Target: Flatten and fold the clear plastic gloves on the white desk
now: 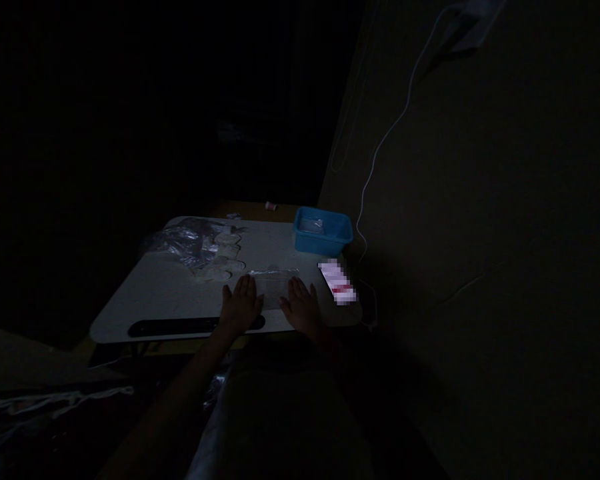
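A clear plastic packet [274, 288] lies flat on the white table [145, 297], between my two hands. My left hand [241, 305] rests palm down on its left side, fingers stretched out. On its right side my right hand [301, 307] lies flat too, with the thumb spread inward. Neither hand grips anything. The light is dim, so I cannot make out whether the packet holds anything. To the left lie several pale flat pieces with rounded ends [225, 250], next to a crumpled clear plastic bag [187, 240].
A blue plastic basket [323, 247] with a clear packet inside stands at the back right. A lit phone [337, 282] lies at the right edge. A white cable [375, 157] hangs along the wall. Behind the table is a small spool-like item [271, 207]. A black slot [175, 326] runs along the front edge.
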A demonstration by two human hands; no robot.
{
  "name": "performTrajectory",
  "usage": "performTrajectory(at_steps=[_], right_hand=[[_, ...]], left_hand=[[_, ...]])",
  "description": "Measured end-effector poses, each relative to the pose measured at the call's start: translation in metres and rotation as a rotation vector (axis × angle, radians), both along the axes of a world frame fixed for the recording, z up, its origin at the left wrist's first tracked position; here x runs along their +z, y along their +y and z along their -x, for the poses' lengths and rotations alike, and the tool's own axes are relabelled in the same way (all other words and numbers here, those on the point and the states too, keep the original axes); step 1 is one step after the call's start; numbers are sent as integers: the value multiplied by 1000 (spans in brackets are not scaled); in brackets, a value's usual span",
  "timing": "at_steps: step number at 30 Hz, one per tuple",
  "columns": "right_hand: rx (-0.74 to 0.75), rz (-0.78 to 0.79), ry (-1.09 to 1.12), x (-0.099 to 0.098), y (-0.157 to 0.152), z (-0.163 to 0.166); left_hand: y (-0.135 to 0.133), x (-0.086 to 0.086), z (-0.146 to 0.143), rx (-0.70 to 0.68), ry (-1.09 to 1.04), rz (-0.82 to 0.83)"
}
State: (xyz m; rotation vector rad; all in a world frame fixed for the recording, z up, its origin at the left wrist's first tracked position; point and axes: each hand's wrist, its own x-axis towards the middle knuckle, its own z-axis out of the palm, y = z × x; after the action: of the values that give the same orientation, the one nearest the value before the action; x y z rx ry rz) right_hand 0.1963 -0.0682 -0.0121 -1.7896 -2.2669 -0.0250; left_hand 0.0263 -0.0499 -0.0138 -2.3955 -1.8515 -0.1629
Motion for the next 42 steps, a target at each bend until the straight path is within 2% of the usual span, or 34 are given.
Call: performTrajectory(at_steps=[42], right_hand=[[-4,-11,-3,-4,1,-1]], left_hand=[[2,-2,2,-14,10,-6]])
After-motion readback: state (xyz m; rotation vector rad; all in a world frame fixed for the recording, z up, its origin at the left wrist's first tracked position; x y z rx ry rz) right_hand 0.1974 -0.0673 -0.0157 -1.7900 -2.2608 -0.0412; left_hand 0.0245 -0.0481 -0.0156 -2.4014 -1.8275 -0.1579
